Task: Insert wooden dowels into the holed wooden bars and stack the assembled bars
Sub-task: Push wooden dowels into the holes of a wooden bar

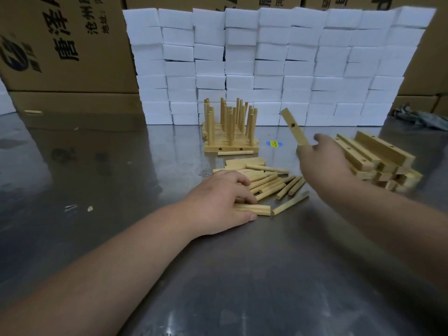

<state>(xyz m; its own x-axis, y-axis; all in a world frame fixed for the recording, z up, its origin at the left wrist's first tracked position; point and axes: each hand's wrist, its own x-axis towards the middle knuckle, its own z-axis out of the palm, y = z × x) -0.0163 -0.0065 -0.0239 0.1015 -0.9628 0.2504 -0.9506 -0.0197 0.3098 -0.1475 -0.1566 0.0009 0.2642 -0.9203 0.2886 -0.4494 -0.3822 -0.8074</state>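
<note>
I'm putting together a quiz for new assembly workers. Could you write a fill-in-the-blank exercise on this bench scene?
1. The right hand holds up one holed wooden ____, tilted.
2. The left hand lies over the pile of loose ____ on the table.
3. In the assembled bars, the inserted sticks stand ____.
4. The stacked blocks behind are ____ in colour.

Missing words: bar; dowels; upright; white.

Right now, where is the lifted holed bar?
In the right hand, right of centre, the holed bar tilts up between the dowelled stack and the loose bars.
</note>
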